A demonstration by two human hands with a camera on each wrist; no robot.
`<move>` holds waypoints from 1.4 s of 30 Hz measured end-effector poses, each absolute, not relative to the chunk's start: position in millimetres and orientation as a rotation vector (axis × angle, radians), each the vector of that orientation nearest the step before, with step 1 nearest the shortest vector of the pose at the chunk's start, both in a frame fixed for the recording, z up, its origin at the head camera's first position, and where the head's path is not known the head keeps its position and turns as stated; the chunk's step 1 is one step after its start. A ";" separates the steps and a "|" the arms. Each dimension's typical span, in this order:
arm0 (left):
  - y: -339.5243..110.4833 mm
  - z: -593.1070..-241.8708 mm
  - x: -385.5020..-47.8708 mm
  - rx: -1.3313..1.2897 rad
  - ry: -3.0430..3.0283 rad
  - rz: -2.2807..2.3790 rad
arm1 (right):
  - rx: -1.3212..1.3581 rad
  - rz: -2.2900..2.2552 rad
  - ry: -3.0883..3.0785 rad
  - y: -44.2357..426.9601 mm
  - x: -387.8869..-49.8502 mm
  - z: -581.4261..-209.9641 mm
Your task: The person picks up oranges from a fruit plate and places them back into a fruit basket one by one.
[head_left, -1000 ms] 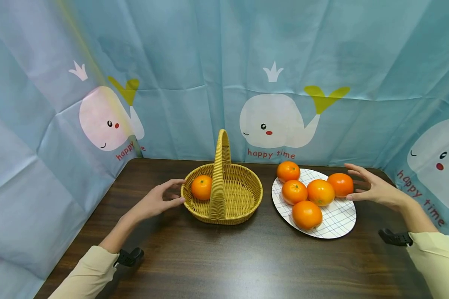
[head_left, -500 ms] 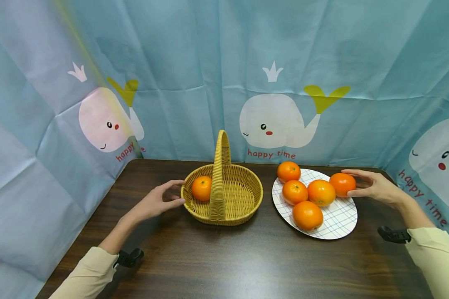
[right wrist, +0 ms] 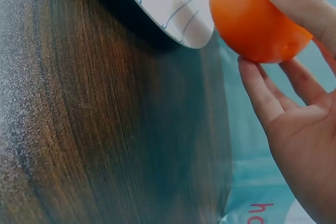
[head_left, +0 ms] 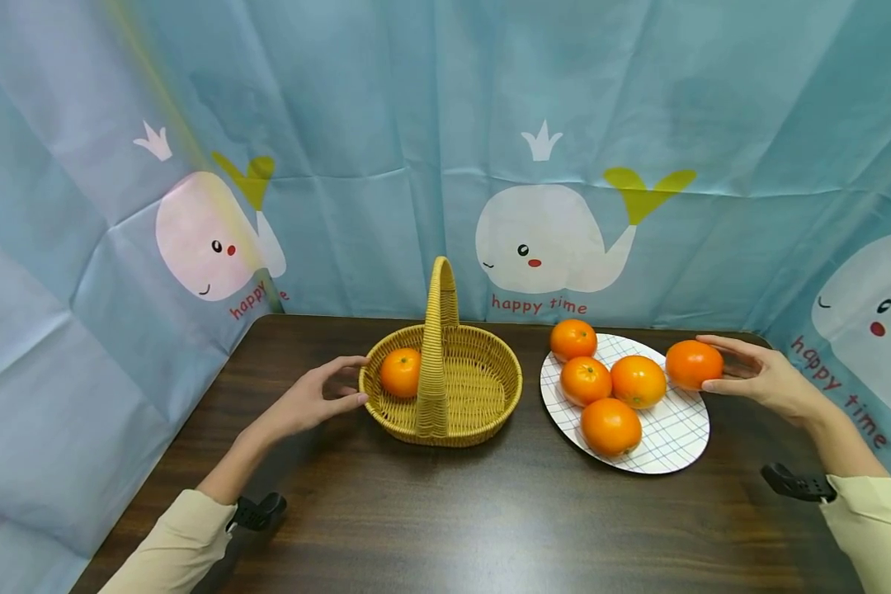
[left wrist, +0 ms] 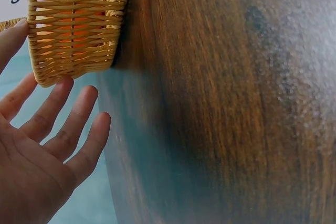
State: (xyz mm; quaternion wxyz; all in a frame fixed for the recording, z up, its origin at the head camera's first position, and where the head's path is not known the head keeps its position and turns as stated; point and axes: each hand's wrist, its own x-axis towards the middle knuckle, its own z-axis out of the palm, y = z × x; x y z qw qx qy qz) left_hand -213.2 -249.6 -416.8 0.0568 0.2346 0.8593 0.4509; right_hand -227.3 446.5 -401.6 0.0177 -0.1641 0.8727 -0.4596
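In the head view my right hand (head_left: 775, 384) grips an orange (head_left: 692, 365) between thumb and fingers at the right rim of a white plate (head_left: 679, 437) with a blue grid pattern. The right wrist view shows this orange (right wrist: 254, 19) raised clear of the plate's edge (right wrist: 194, 38), the thumb across its side. Several more oranges sit on or against the plate, one of them (head_left: 610, 426) at its front. My left hand (head_left: 315, 400) rests its fingertips and thumb against the left rim of a wicker basket (head_left: 483, 396). Inside the basket lies one orange (head_left: 400, 373).
The basket's tall handle (head_left: 434, 346) arches over its middle. Both things stand on a dark wooden table (head_left: 445, 511). Behind it hangs a light blue curtain (head_left: 356, 239) printed with whales.
My right hand has closed on the rightmost orange and moved it slightly up and to the right, away from the neighbouring oranges. The left hand and basket stay put.
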 end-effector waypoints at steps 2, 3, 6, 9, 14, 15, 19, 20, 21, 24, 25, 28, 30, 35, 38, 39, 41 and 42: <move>-249.4 -416.5 -212.9 0.711 2.607 1.366 | -0.497 -1.451 2.708 445.7 -225.1 -400.0; -249.6 -416.5 -212.9 0.716 2.607 1.365 | -0.483 -1.462 2.710 444.8 -224.2 -398.9; -250.0 -416.4 -212.5 0.707 2.610 1.360 | -0.447 -1.468 2.737 441.2 -222.0 -394.8; -249.9 -416.0 -212.5 0.691 2.607 1.361 | -0.414 -1.473 2.761 436.6 -221.3 -390.0; -249.0 -415.5 -213.0 0.689 2.606 1.361 | -0.441 -1.458 2.784 426.4 -223.2 -381.3; -248.9 -415.6 -213.0 0.696 2.604 1.361 | -0.453 -1.460 2.781 423.9 -223.8 -379.2; -247.8 -416.0 -212.6 0.703 2.600 1.357 | -0.495 -1.462 2.774 414.5 -224.8 -370.1; -247.6 -416.0 -212.5 0.706 2.599 1.354 | -0.500 -1.465 2.773 412.4 -225.0 -367.6; -247.5 -415.8 -212.2 0.707 2.598 1.351 | -0.504 -1.464 2.777 410.5 -225.2 -365.0; -247.4 -415.0 -211.6 0.707 2.597 1.347 | -0.508 -1.471 2.787 406.2 -225.9 -356.7; -247.6 -414.8 -211.6 0.707 2.599 1.347 | -0.511 -1.480 2.783 404.9 -226.3 -353.9; -248.1 -414.5 -211.9 0.714 2.605 1.346 | -0.534 -1.497 2.770 401.2 -227.7 -346.3; -248.3 -414.6 -212.3 0.720 2.608 1.344 | -0.557 -1.496 2.765 398.1 -228.8 -342.4; -248.5 -414.4 -212.3 0.711 2.600 1.340 | -0.616 -1.502 2.736 386.3 -232.9 -336.4; -248.4 -413.8 -211.6 0.701 2.595 1.339 | -0.651 -1.527 2.688 377.3 -236.4 -335.8; -248.3 -413.7 -211.4 0.700 2.596 1.341 | -0.660 -1.534 2.675 374.2 -237.3 -335.9; -248.1 -413.4 -211.3 0.700 2.597 1.343 | -0.679 -1.555 2.649 367.7 -238.3 -336.3; -247.9 -413.3 -211.3 0.700 2.598 1.344 | -0.686 -1.570 2.634 364.5 -238.7 -336.9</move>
